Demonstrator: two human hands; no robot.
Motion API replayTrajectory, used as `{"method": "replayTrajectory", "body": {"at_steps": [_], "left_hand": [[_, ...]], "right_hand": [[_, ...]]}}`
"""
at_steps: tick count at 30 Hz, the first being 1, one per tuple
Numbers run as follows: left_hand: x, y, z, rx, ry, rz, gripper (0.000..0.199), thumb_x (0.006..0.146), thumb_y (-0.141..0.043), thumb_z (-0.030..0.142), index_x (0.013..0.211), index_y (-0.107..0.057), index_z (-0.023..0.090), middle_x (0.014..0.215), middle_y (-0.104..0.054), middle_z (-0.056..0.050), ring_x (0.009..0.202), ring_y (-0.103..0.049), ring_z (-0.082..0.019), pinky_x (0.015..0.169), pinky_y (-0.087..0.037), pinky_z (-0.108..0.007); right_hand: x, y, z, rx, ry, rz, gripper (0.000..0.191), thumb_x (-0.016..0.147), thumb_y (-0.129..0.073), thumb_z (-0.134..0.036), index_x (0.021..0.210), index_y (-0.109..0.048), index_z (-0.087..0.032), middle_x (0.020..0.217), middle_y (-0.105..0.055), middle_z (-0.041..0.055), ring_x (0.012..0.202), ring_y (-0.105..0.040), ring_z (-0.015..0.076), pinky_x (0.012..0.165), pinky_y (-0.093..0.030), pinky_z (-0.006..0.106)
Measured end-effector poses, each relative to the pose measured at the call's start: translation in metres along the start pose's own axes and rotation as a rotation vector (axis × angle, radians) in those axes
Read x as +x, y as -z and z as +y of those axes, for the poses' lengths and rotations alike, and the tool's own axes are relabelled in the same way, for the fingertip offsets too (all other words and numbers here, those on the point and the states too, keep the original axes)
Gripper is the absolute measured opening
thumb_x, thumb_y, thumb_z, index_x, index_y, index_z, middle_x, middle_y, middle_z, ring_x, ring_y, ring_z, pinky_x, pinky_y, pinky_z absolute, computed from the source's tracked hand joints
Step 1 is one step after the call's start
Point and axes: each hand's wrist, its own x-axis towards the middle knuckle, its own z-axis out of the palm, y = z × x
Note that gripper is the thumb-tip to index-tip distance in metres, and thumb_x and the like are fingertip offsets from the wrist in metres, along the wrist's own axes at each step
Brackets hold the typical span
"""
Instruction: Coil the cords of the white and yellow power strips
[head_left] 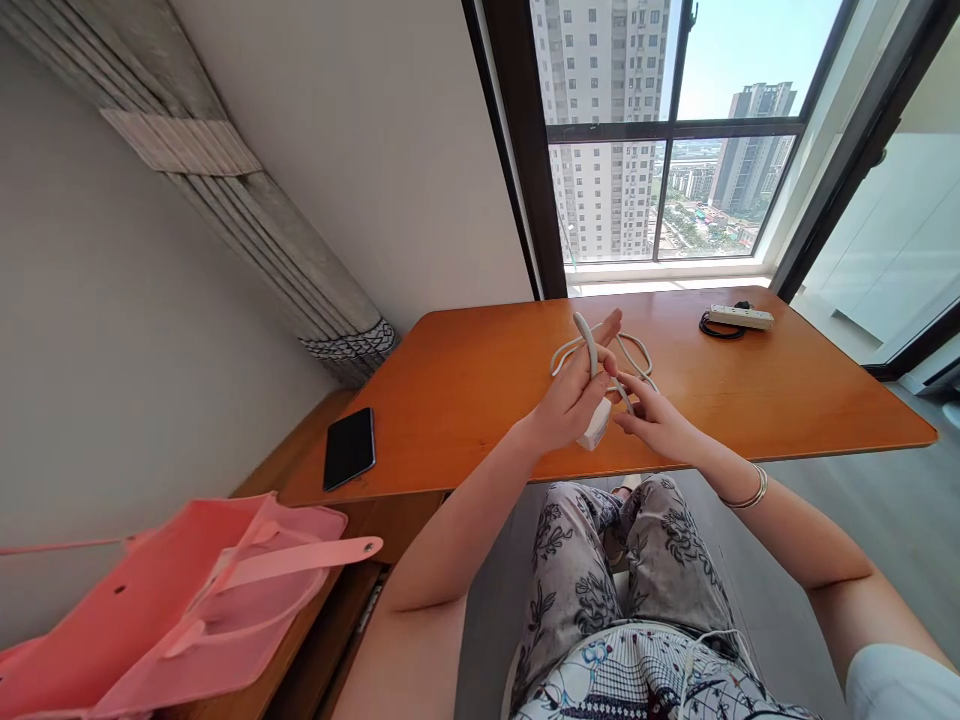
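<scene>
A white cable (636, 352) loops above the orange-brown table (465, 400), and part of it is wound over my left hand (576, 388). The fingers of that hand point up and away, with the cable across them. A white block, perhaps a charger (595, 425), hangs just below my left palm near the table's front edge. To the right, my right hand (651, 415) has its fingertips around a stretch of the same cable, close to the left fingers.
A black phone (349, 449) lies at the table's left end. A white power strip (741, 318) with a black cord is at the back right. Left of my left arm are a pink bag (225, 600) and wooden drawers. Behind the table is a window.
</scene>
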Motion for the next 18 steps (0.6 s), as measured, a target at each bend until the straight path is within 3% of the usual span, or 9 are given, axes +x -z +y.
{"method": "replayTrajectory", "body": {"at_steps": [3,5,8,11,15,18], "left_hand": [[0.001,0.013,0.000,0.035,-0.055,0.070,0.013,0.097,-0.044,0.031,0.091,-0.053,0.024,0.150,-0.051,-0.011,0.145,-0.040,-0.027,0.118,-0.032,-0.051],[0.000,0.021,-0.002,0.029,-0.050,0.081,0.014,0.097,-0.043,0.031,0.090,-0.051,0.023,0.155,-0.044,-0.011,0.147,-0.037,-0.027,0.118,-0.031,-0.053],[-0.001,0.024,-0.006,0.010,-0.022,0.050,0.013,0.097,-0.044,0.031,0.090,-0.049,0.022,0.161,-0.035,-0.012,0.149,-0.034,-0.029,0.118,-0.030,-0.055],[-0.001,0.019,-0.005,-0.071,0.000,0.006,0.013,0.097,-0.046,0.032,0.091,-0.048,0.021,0.159,-0.038,-0.014,0.142,-0.044,-0.031,0.115,-0.033,-0.057],[0.000,0.008,0.002,-0.208,0.128,-0.135,0.018,0.099,-0.045,0.037,0.092,-0.043,0.020,0.130,-0.064,-0.016,0.110,-0.069,-0.026,0.099,-0.048,-0.047],[-0.001,0.000,0.008,-0.247,0.256,-0.212,0.021,0.096,-0.050,0.040,0.092,-0.044,0.020,0.101,-0.071,-0.009,0.081,-0.071,-0.018,0.078,-0.054,-0.033]], "right_hand": [[-0.018,0.001,0.010,-0.046,-0.074,-0.118,0.050,0.094,-0.049,-0.030,0.142,-0.039,-0.018,0.081,-0.056,-0.0010,0.061,-0.051,0.0125,0.061,-0.047,0.028],[-0.030,0.005,0.011,-0.236,-0.041,-0.052,0.039,0.096,-0.045,-0.027,0.134,-0.046,-0.016,0.076,-0.056,-0.0007,0.064,-0.053,0.0145,0.063,-0.047,0.029],[-0.041,0.013,0.001,-0.559,0.095,0.125,0.033,0.100,-0.040,-0.024,0.129,-0.052,-0.016,0.094,-0.064,0.0078,0.079,-0.061,0.0186,0.070,-0.050,0.031],[-0.043,0.016,-0.018,-0.822,0.235,0.160,0.036,0.101,-0.040,-0.023,0.134,-0.053,-0.017,0.098,-0.065,0.0094,0.079,-0.063,0.0179,0.066,-0.049,0.028],[-0.039,0.012,-0.045,-0.986,0.408,0.181,0.032,0.101,-0.043,-0.020,0.126,-0.063,-0.016,0.083,-0.064,0.0062,0.070,-0.060,0.0138,0.061,-0.045,0.024],[-0.036,0.012,-0.062,-0.948,0.529,0.222,0.026,0.101,-0.048,-0.020,0.113,-0.070,-0.021,0.079,-0.065,0.0048,0.073,-0.062,0.0135,0.063,-0.046,0.024]]}}
